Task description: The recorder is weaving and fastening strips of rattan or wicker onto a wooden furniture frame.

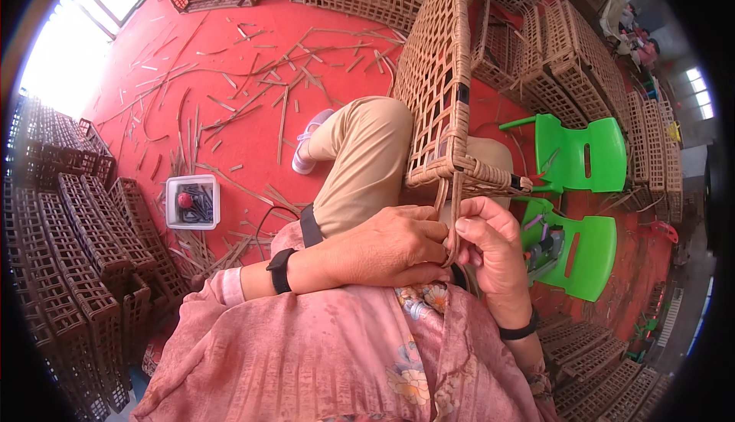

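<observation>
A brown open-weave wicker panel or basket stands across my lap, its near corner wrapped in weaving strips. From that corner a wicker strip comes down in a loop toward my body. My left hand lies closed beside the loop, fingers curled around its lower part. On the other side my right hand pinches the same strip between thumb and fingers, just below the corner. Part of the left fingertips is hidden behind the hand.
Cut strips litter the red floor. A white bin of dark pieces stands at left. Two green chairs are at right, one holding tools. Stacked woven frames line both sides; people sit far right.
</observation>
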`<state>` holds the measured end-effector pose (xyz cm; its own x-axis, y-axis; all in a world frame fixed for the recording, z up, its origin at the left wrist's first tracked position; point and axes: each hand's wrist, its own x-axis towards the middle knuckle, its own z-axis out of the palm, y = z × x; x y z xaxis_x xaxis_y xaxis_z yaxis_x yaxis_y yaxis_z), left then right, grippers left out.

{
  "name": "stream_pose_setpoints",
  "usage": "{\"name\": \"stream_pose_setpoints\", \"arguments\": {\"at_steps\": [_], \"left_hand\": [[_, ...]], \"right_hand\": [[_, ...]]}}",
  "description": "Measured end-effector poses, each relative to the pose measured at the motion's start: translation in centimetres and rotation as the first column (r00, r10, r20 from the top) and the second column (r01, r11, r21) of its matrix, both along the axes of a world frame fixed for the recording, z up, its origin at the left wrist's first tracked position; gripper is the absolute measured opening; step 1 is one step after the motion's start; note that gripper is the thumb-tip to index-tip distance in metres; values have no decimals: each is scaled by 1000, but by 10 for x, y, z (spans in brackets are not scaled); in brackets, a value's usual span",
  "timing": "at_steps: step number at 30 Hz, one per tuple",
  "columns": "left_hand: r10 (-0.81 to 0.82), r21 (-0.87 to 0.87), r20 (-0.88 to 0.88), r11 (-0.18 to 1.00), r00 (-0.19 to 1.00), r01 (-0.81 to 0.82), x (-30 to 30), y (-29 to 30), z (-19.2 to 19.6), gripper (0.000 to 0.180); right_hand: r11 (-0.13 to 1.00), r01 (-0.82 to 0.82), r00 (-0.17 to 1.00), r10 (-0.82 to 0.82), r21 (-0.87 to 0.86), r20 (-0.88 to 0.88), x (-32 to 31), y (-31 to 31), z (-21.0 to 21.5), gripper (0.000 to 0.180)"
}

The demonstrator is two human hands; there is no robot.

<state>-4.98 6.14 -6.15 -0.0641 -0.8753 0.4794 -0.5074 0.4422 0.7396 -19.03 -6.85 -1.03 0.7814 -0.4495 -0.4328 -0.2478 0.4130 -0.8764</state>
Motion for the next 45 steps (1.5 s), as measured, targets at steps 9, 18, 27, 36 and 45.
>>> {"name": "stream_pose_setpoints", "arguments": {"at_steps": [9,18,27,36,45], "left_hand": [[3,71,-18,997,1000,-2,1,0,4,23],[403,322,-827,911,393,-257,12,-29,-12,24],[440,295,-689,896,576,-331,10,-54,-20,48],[388,29,-460,906,799,-423,23,-59,-38,44],[374,15,-523,903,766,-430,24,-60,-42,44]], "right_hand": [[997,9,999,-11,-72,-32,0,1,-9,20],[956,278,958,-270,-89,100,-9,4,-12,24],[965,251,965,-243,-71,99,-9,5,-14,23],[983,177,978,-171,-40,115,-2,13,-17,21],[975,204,969,-188,-86,159,4,11,-22,17]]}}
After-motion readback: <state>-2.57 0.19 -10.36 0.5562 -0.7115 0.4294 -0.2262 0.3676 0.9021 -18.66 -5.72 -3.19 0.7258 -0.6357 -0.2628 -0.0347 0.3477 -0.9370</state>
